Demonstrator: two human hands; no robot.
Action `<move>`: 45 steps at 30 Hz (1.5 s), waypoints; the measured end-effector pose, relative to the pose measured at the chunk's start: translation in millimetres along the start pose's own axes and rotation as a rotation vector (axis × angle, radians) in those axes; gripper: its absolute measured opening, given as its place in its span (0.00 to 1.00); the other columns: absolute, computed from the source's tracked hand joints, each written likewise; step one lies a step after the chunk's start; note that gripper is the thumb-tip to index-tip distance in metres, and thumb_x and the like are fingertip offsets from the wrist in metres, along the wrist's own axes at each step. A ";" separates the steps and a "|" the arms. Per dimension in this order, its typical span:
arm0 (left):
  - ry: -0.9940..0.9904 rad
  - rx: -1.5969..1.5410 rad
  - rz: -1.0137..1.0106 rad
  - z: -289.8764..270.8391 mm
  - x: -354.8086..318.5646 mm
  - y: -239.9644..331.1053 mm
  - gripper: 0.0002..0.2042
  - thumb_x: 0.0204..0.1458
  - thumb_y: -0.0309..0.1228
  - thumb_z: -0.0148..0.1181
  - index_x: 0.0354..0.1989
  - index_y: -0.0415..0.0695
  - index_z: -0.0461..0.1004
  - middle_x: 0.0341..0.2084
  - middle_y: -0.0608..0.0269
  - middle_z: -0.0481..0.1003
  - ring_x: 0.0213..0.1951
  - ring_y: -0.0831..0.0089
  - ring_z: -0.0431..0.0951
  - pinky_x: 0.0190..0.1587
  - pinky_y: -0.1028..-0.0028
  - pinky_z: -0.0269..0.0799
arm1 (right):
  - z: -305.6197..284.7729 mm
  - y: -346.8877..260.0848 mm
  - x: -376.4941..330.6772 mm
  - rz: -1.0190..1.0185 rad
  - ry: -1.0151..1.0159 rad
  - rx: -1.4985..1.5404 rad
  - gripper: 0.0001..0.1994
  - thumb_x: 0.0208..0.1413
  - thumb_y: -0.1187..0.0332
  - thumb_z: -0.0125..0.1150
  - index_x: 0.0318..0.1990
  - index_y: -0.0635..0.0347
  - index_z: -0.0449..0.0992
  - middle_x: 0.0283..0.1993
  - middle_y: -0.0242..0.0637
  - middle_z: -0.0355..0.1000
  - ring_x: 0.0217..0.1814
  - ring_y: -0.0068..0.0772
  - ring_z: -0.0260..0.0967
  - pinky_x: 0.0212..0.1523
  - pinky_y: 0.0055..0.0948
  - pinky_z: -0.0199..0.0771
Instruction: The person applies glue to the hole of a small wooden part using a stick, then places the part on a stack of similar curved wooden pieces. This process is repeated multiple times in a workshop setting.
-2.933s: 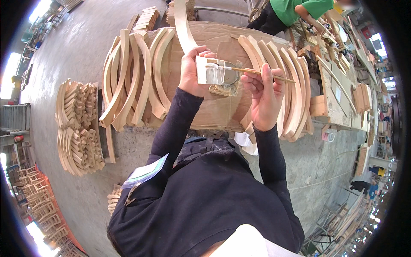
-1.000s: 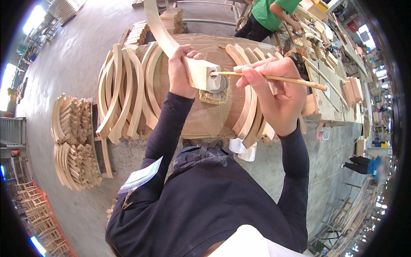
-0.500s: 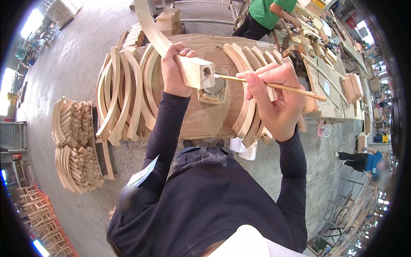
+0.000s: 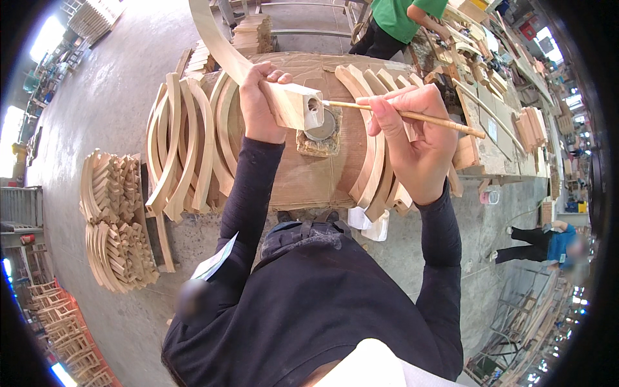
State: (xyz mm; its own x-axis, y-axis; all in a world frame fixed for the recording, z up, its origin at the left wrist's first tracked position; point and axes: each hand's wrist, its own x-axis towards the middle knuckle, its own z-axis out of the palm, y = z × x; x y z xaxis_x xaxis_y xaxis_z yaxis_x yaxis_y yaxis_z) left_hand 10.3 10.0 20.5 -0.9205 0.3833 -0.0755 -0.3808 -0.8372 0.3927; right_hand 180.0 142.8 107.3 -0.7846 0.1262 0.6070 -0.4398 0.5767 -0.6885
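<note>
My left hand [image 4: 261, 109] is wrapped round a pale, curved wooden piece [image 4: 293, 106], its square end turned toward the right with round holes in it. Between the fingertips of my right hand [image 4: 422, 145] is a thin wooden stick [image 4: 445, 122]. Its whitish tip is at the upper right edge of the end face, beside the holes; whether it touches the wood I cannot tell. Just below that end, a round grey container [image 4: 324, 126] sits in a rough, tan-crusted block [image 4: 317, 148] on the cardboard-covered table [image 4: 284, 184].
Curved wooden pieces [image 4: 173, 142] lie along the table's left side, and more [image 4: 369, 187] along its right. A stack of similar parts [image 4: 116, 219] stands at the left. A person in green [image 4: 393, 26] works at the far bench; another in blue [image 4: 561, 245] is at the right.
The stick's tip has shifted upward along the end face, away from the hole's edge. My left hand and the wooden piece have moved slightly left. The person in blue has changed stance.
</note>
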 end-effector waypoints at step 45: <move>-0.169 -0.442 -0.480 -13.8 19.3 4.3 0.10 0.57 0.29 0.44 0.22 0.47 0.61 0.16 0.69 0.63 0.19 0.75 0.66 0.24 0.76 0.68 | 62.8 18.8 -61.6 0.126 0.483 0.599 0.07 0.57 0.79 0.56 0.37 0.61 0.63 0.46 0.62 0.72 0.45 0.44 0.76 0.41 0.31 0.80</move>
State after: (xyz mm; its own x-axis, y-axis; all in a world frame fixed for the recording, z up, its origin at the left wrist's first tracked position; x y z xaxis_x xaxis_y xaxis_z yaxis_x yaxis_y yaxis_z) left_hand -10.3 8.4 8.1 -0.6280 0.7781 0.0109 -0.7770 -0.6262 -0.0638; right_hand 192.6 95.2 32.1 -0.6274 0.5791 0.5206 -0.6286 0.0180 -0.7775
